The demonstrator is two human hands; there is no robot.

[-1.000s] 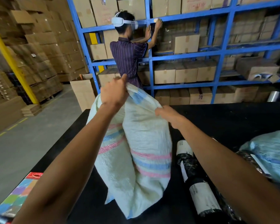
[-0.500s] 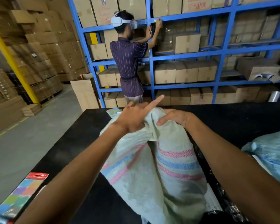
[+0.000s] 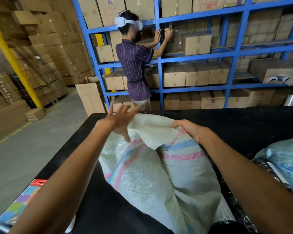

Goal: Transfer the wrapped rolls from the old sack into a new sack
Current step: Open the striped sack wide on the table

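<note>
Black table (image 3: 243, 125): right hand (image 3: 191, 129) pinching woven sack (image 3: 159, 174); left hand (image 3: 120, 120) splayed.

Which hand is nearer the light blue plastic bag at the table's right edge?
Right. The right hand grips the striped woven sack, left of the light blue plastic bag; the left hand is open, farther left.

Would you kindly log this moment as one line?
left hand: open, off sack | right hand: gripping striped sack mouth | on black table
</note>
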